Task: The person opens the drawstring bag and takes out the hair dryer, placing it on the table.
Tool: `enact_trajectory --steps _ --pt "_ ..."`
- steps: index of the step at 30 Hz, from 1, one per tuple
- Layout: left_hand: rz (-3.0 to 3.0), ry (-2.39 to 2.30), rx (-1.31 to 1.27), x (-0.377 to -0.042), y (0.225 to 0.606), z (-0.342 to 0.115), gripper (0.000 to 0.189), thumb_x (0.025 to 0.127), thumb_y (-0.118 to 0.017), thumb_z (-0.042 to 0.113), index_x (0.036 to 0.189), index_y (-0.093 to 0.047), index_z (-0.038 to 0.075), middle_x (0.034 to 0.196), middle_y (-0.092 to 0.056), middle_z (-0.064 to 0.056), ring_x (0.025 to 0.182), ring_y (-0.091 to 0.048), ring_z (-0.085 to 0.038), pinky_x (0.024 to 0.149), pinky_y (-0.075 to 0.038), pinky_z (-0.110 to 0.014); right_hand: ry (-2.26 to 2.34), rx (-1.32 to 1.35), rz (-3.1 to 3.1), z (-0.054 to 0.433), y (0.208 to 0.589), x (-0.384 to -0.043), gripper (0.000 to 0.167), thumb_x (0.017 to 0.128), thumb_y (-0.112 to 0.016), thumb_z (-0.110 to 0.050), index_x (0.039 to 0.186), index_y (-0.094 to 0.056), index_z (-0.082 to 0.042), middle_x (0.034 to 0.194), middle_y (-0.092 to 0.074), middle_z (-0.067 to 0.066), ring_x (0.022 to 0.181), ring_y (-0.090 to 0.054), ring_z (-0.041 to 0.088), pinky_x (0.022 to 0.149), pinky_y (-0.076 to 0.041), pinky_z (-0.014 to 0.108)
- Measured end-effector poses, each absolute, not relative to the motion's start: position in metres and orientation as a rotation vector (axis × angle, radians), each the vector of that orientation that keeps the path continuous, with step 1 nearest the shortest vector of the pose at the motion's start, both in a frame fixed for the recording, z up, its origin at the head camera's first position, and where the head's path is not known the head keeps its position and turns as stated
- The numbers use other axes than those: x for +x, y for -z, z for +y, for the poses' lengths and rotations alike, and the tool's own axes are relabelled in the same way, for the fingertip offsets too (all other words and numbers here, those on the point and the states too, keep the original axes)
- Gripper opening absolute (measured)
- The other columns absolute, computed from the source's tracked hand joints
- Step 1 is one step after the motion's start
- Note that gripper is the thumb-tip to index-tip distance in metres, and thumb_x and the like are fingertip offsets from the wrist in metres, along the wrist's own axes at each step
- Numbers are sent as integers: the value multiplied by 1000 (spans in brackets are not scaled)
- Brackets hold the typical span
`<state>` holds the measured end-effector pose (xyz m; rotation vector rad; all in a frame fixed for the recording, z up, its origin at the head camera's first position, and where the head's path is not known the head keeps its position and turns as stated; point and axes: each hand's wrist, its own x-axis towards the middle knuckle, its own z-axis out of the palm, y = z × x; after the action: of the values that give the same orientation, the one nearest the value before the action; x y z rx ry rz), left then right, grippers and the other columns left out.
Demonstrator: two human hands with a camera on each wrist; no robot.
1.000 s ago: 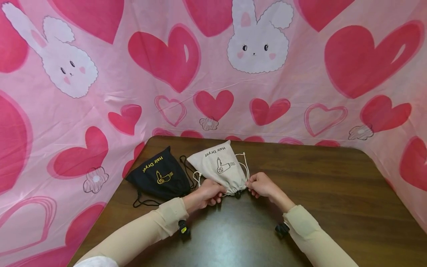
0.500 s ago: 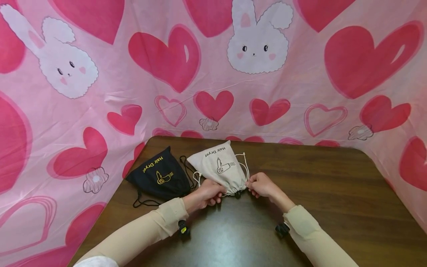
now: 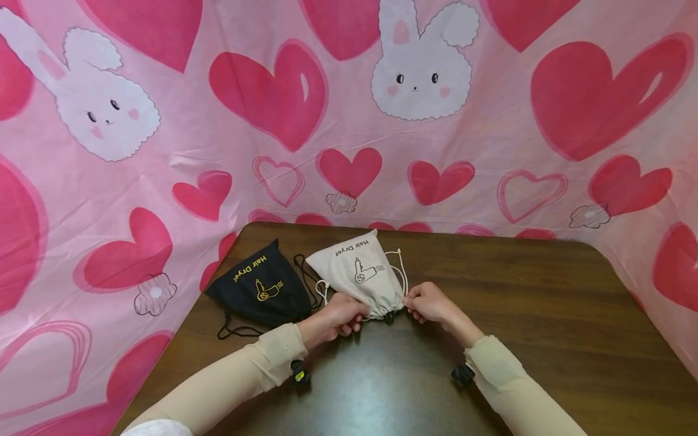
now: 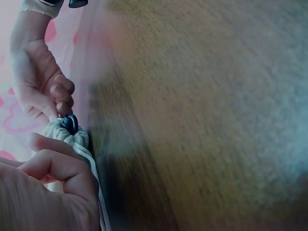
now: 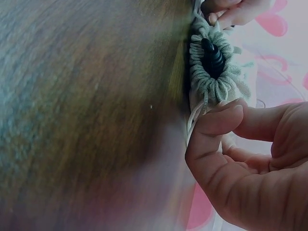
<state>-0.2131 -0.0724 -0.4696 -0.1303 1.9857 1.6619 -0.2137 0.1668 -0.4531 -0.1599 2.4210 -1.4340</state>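
Note:
A white drawstring bag (image 3: 362,266), printed "Hair Dryer", lies on the table with its gathered mouth towards me. My left hand (image 3: 342,313) pinches the left side of that mouth. On the opposite side, the thumb and forefinger of my right hand (image 3: 428,301) pinch the gathered cloth edge near the cord. The right wrist view looks into the puckered, partly open mouth, where a black ribbed piece (image 5: 214,61) shows; the rest of it is hidden inside. White cord (image 3: 405,272) loops out at both sides of the bag.
Left of the white bag lies a black drawstring bag (image 3: 264,287) with yellow print, its black cords (image 3: 237,330) loose on the brown wooden table (image 3: 545,303). A pink heart-and-rabbit cloth (image 3: 349,133) stands behind and at both sides of the table.

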Motion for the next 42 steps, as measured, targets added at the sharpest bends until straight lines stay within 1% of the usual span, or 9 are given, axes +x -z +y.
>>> enact_trajectory --steps 6,12,18,29,36,42 --pt "1985 -1660 -129 -212 468 -73 10 91 -68 5 82 -69 1 61 -51 1 47 -50 -6 41 -32 -18 1437 -158 2422 168 453 -213 29 103 -62 -3 75 -63 5 63 -55 2 54 -51 12 51 -47 25" --pt "1995 -1655 -140 -211 468 -73 10 91 -69 5 83 -70 0 60 -49 1 47 -49 -7 40 -32 -18 1434 -134 2413 167 455 -214 29 103 -61 -3 75 -63 5 63 -55 2 54 -51 12 52 -47 25" --pt "1989 -1684 -148 -209 469 -72 7 88 -68 3 83 -71 -2 54 -45 3 46 -49 -7 40 -31 -19 1464 -108 2382 167 455 -214 29 103 -60 -3 74 -61 3 62 -53 2 53 -50 12 52 -46 25" --pt "2006 -1668 -143 -209 467 -74 8 90 -70 5 88 -74 -2 55 -48 1 46 -47 -7 41 -33 -19 1458 -103 2382 169 456 -214 29 103 -61 -4 75 -62 3 62 -54 2 55 -50 12 52 -47 26" --pt "2002 -1663 -146 -209 468 -75 7 90 -69 5 84 -71 1 56 -49 0 45 -44 -6 41 -32 -19 1457 -106 2376 171 457 -214 30 104 -61 -4 74 -62 2 63 -54 3 55 -51 13 53 -47 26" --pt "1990 -1662 -146 -209 467 -75 7 90 -70 5 85 -71 1 57 -49 0 46 -45 -7 41 -32 -20 1458 -116 2372 171 457 -215 27 103 -61 -3 77 -63 6 64 -54 3 56 -52 14 53 -48 26"
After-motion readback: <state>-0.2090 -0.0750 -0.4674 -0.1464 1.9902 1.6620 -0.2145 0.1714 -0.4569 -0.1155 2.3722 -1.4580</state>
